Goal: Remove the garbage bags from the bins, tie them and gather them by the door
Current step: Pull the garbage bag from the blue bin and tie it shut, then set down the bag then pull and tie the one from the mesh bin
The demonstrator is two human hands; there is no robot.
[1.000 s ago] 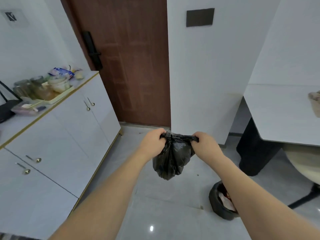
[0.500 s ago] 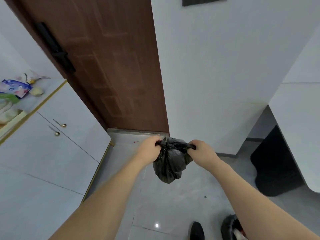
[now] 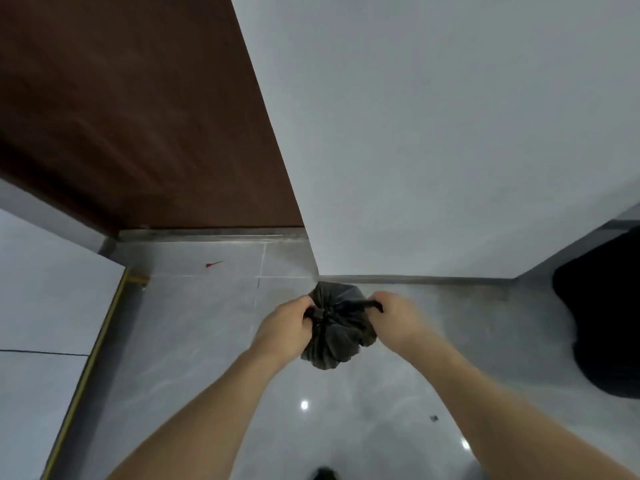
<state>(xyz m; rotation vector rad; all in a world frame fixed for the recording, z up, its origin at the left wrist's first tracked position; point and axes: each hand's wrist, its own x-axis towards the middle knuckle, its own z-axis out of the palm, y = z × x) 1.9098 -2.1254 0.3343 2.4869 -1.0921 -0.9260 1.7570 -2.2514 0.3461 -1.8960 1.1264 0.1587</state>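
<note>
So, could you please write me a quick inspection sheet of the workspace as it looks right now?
Surface: glossy grey tiled floor, light glare spots near the bottom.
Job's things: black bag, neck gathered, held by both hands close to the door; whether it touches the floor cannot be told.
Clutter: small red mark on the floor by the threshold; dark speck at lower right.
Grippers: left hand and right hand each shut on a pulled end of the bag's neck.
Cables: nothing seen.
Surroundings: white wall, white cabinet at left, dark object at right.
</note>
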